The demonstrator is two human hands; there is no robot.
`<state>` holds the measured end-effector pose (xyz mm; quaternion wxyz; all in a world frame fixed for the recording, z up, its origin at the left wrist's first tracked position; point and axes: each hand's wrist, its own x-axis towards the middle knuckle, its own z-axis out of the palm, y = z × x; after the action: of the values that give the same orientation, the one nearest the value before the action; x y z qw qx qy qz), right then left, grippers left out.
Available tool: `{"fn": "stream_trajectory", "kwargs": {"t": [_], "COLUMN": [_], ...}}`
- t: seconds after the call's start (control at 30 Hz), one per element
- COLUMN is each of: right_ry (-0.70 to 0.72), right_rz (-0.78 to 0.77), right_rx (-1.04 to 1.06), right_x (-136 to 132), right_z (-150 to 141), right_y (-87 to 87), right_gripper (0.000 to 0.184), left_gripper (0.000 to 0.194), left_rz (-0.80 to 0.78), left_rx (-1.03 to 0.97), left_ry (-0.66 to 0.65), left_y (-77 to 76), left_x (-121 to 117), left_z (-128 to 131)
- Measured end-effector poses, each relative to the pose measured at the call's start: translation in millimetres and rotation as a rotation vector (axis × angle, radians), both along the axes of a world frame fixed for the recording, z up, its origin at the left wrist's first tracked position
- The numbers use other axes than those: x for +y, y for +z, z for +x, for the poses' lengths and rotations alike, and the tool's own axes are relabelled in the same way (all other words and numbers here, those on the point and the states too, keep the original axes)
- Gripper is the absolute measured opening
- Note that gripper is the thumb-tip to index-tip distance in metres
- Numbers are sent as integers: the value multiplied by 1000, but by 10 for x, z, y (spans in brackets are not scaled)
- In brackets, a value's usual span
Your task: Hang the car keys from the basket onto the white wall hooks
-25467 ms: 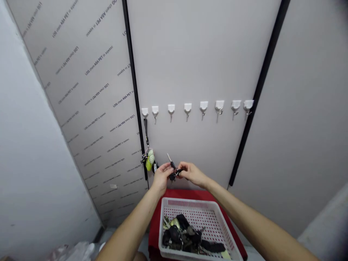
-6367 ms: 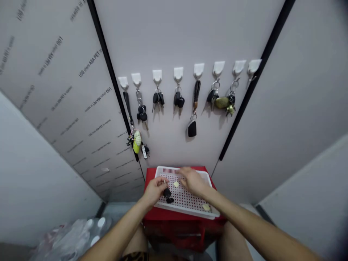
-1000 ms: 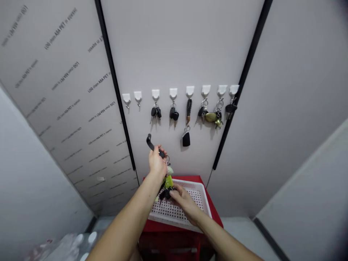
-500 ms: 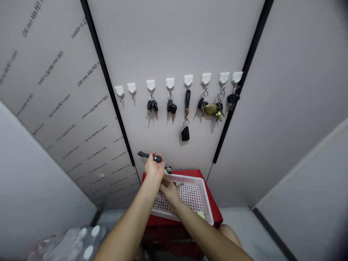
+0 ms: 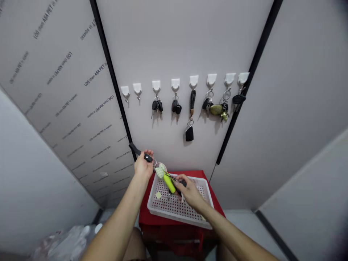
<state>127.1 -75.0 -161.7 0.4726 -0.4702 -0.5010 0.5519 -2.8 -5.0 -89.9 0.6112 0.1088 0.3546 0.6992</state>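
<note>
The person's left hand (image 5: 143,167) grips the black strap (image 5: 133,148) of a key bunch (image 5: 169,183) at the bunch's ten o'clock; the right hand (image 5: 191,194), at four, has its fingers closed around a dark key fob (image 5: 183,183). The bunch is stretched over the basket (image 5: 179,218), apparently being spread out. Moving it calls for a steady strap hold and untangled keys.

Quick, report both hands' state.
Left hand: closed on the black strap.
Right hand: closed on a black key fob of the same bunch.
</note>
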Motion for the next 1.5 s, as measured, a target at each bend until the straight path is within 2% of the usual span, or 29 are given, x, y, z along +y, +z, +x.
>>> {"fn": "stream_trajectory", "kwargs": {"t": [0.13, 0.23, 0.27, 0.33, 0.4, 0.43, 0.5, 0.57, 0.6, 0.7, 0.83, 0.9, 1.03, 1.13, 1.2, 1.3, 1.5], "right_ry": [184, 222, 217, 193, 199, 226, 297, 338, 338, 287, 317, 353, 418, 479, 431, 304, 224], "right_rz": [-113, -150, -108, 4, 45, 28, -9, -11, -12, -90, -229, -191, -4, -4, 11, 54, -200], "right_rx": [-107, -222, -292, -437, -517, -524, -502, -477, -466, -377, -263, -287, -336, -337, -344, -317, -78], "right_x": [-53, -38, -19, 31, 78, 95, 111, 106, 100, 91, 131, 159, 166, 134, 116, 106, 80], "right_z": [268, 367, 393, 438, 468, 477, 482, 481, 484, 514, 584, 596, 545, 484, 458, 446, 445], "right_y": [79, 47, 22, -37, -86, -100, -103, -80, -65, -30, -8, 21, 105, 117, 100, 89, 122], "right_gripper": [20, 20, 19, 18, 18, 19, 19, 17, 16, 13, 17, 20, 16, 13, 12, 12, 22], "left_gripper": [6, 16, 22, 32, 38, 38, 34, 27, 25, 20, 17, 15, 11, 9, 8, 7, 11], "left_rz": [57, 104, 129, 218, 377, 476, 666, 774, 795, 777, 653, 555, 389, 325, 330, 365, 371], "left_rx": [278, 616, 743, 982, 1173, 1248, 1360, 1433, 1460, 1490, 1352, 1238, 1027, 882, 843, 889, 880], "left_ry": [-96, -222, -214, -104, -44, -103, -365, -606, -667, -701, -734, -769, -829, -819, -788, -758, -842], "left_y": [-228, -370, -410, -482, -558, -601, -699, -803, -851, -956, -994, -993, -987, -965, -951, -952, -936], "left_x": [-52, -72, -81, -120, -192, -237, -326, -392, -413, -432, -425, -429, -454, -473, -482, -494, -543], "left_z": [21, -18, -38, -60, -36, -5, 73, 141, 162, 169, 141, 139, 152, 168, 172, 160, 138]}}
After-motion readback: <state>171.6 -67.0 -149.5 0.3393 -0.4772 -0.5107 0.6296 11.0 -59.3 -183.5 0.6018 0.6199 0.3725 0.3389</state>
